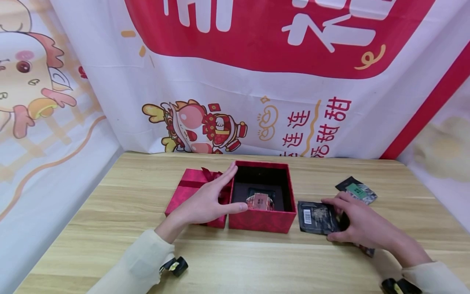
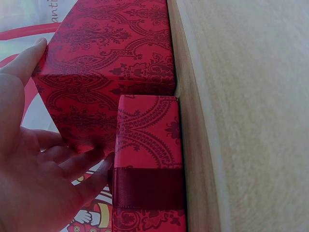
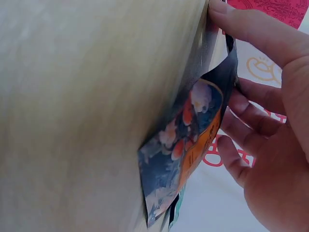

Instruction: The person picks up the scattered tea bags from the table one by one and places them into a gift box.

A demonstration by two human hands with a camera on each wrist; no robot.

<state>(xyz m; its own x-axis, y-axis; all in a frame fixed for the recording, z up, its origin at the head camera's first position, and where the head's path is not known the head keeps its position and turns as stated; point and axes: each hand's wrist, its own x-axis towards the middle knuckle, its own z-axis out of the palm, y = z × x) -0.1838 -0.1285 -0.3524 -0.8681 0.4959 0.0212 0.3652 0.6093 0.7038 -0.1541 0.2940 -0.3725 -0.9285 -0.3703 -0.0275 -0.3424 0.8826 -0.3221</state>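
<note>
Left hand (image 1: 207, 200), fingers apart, on the red damask box (image 1: 262, 222)! Right hand (image 1: 361, 224) arches over the barcoded sachet (image 1: 316, 217); pinching or not, can't tell.

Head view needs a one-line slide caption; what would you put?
Left hand against an open red box, right hand at a barcoded black packet on a wooden table.

Pale wood-grain table (image 1: 249, 265) — white cloth backdrop (image 1: 110, 90) behind, printed with red panel (image 1: 260, 49), cartoon figure (image 1: 192, 126).
</note>
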